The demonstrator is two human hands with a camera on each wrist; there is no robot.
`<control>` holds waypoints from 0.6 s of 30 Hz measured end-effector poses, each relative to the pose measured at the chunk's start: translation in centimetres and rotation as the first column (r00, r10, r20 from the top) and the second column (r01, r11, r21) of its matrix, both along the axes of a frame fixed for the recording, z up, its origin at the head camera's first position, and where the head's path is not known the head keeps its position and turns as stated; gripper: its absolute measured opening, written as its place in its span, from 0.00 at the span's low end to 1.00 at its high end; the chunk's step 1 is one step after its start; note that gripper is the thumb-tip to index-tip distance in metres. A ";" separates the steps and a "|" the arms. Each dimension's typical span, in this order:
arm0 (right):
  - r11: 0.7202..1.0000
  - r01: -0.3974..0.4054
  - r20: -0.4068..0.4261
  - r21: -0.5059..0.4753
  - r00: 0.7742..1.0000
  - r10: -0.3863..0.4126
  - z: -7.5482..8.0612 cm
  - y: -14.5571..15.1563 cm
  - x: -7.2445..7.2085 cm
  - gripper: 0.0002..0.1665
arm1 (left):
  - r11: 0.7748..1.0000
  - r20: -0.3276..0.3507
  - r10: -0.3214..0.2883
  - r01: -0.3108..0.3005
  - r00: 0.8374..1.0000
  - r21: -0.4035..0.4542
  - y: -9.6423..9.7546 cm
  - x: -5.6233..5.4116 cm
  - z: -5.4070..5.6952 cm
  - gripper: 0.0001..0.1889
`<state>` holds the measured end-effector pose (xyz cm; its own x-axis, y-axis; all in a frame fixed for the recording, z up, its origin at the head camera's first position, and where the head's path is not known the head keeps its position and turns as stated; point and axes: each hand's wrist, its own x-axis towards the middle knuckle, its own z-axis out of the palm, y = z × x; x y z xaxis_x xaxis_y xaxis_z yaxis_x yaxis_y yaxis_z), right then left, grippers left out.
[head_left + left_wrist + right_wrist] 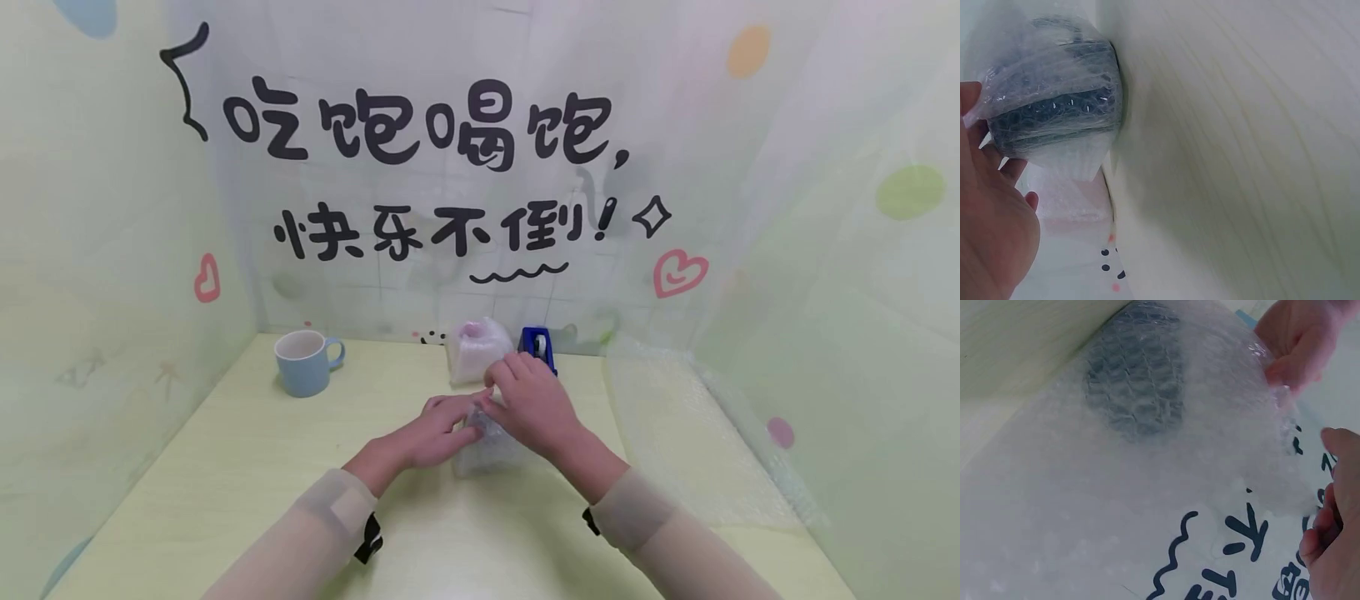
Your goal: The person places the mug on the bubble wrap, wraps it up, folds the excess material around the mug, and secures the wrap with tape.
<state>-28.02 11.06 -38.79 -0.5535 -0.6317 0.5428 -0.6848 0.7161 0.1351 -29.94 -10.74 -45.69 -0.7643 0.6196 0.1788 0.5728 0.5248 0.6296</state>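
A blue-grey, rounded object (1054, 106) is wrapped in clear bubble wrap (491, 454) on the table in front of me; the layers blur its shape. My left hand (435, 433) grips the wrap at the upper left, its fingers (1013, 169) curled against the bundle. From the other side my right hand (532, 404) comes in over the top and pinches the wrap's edge, close to the left fingertips. In the right wrist view, a loose flap of wrap spreads below the object, with the right hand (1338, 531) at its edge.
Behind the hands sits another bubble-wrapped bundle (472, 354), pinkish on top. Next to it stands a blue tape dispenser (536, 343). A light blue mug (303, 367) is at the back left. Flat sheets of bubble wrap (690, 442) lie on the right of the table (247, 467).
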 end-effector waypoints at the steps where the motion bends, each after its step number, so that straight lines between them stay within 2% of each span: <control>1: 1.000 -0.016 -0.035 -0.013 0.999 0.016 0.1 0.5 0.4 0.12 | 1.000 0.019 0.011 -0.011 1.000 0.003 0.2 0.0 0.0 0.30; 3: 0.999 -0.035 -0.049 0.016 0.998 0.035 -0.1 1.5 1.5 0.12 | 0.999 0.045 0.031 -0.032 0.999 0.018 0.4 0.0 0.0 0.33; 5: 0.995 -0.040 -0.023 0.086 0.999 0.042 -0.9 2.2 2.4 0.12 | 0.998 0.075 0.048 -0.051 0.996 0.028 0.6 -0.1 -0.1 0.35; 9: 0.974 -0.029 0.061 0.225 0.998 0.016 -3.2 2.9 3.5 0.29 | 0.997 0.068 0.056 -0.059 0.996 0.045 0.8 -0.2 -0.3 0.34; 11: 0.967 -0.030 0.087 0.251 0.996 0.009 -4.0 3.0 3.4 0.35 | 0.996 0.050 0.061 -0.063 0.997 0.057 0.9 -0.2 -0.4 0.33; 15: 0.960 -0.055 0.134 0.273 0.991 0.019 -4.4 2.8 2.4 0.34 | 0.992 0.022 0.085 -0.087 0.996 0.090 1.1 -0.2 -0.2 0.30; 18: 0.966 -0.085 0.255 0.244 0.967 0.020 -4.2 2.5 1.4 0.28 | 0.987 0.021 0.103 -0.105 0.994 0.118 1.0 -0.2 0.0 0.25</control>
